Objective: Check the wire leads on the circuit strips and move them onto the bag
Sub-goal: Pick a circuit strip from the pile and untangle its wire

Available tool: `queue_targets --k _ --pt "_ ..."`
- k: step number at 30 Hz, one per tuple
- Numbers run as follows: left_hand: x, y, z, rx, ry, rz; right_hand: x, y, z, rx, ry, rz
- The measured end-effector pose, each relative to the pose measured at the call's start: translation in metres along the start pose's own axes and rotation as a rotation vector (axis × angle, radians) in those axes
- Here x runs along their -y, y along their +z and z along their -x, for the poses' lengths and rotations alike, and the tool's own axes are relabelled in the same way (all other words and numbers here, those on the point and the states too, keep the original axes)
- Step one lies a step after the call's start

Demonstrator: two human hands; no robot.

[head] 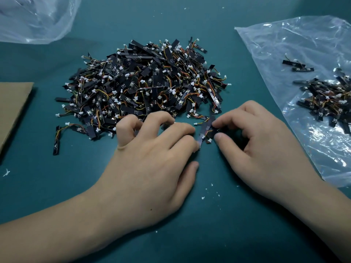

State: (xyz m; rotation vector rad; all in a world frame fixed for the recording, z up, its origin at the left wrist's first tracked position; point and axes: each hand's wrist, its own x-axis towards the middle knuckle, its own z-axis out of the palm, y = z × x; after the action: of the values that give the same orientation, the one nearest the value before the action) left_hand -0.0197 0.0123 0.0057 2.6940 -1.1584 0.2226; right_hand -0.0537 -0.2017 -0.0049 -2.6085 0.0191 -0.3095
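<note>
A big pile of black circuit strips with red, yellow and orange wire leads and white plugs lies in the middle of the teal table. At its near edge my left hand and my right hand meet over one black strip. My right thumb and curled fingers pinch a small bunch of strips and leads. My left fingertips, curled, touch the strip's lower end; whether they grip it I cannot tell. A clear plastic bag lies flat at the right with several sorted strips on it.
A second crumpled clear bag sits at the far left corner. A brown cardboard sheet lies at the left edge. A stray strip lies apart from the pile's left side. White crumbs dot the mat near my hands.
</note>
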Motion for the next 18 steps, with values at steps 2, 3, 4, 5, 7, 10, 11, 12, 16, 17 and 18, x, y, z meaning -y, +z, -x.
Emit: queue_targets --k 2,3,4,5,7,10,11,12,16,17,18 --pt "0.005 -0.001 -0.004 -0.036 0.024 -0.039 0.001 0.000 0.000 0.004 -0.002 0.013" --pt "0.008 -0.001 -0.006 -0.047 0.028 -0.050 0.001 -0.001 0.001 0.008 -0.004 0.028" --pt "0.009 -0.002 -0.007 -0.056 0.026 -0.050 0.001 -0.001 0.001 0.011 -0.003 0.039" --pt "0.010 -0.002 -0.008 -0.062 0.020 -0.043 0.001 0.000 0.000 0.007 0.004 0.040" --pt "0.010 -0.002 -0.009 -0.071 0.003 -0.033 0.000 0.000 -0.001 -0.012 0.039 0.029" --pt "0.010 -0.001 -0.010 -0.117 -0.018 -0.019 -0.001 0.001 -0.003 -0.034 0.082 0.007" --pt "0.010 -0.002 -0.011 -0.148 -0.025 -0.005 0.000 0.001 -0.002 -0.050 0.080 -0.019" --pt "0.011 -0.003 -0.013 -0.182 -0.034 0.009 0.000 0.001 -0.001 -0.069 0.071 -0.050" --pt "0.015 -0.008 -0.016 -0.275 -0.092 0.092 0.004 -0.001 0.001 -0.049 0.032 -0.136" --pt "0.014 -0.007 -0.015 -0.277 -0.104 0.141 0.005 -0.001 0.001 -0.027 0.021 -0.139" --pt "0.012 -0.006 -0.013 -0.274 -0.112 0.191 0.006 -0.003 0.001 -0.014 0.010 -0.148"
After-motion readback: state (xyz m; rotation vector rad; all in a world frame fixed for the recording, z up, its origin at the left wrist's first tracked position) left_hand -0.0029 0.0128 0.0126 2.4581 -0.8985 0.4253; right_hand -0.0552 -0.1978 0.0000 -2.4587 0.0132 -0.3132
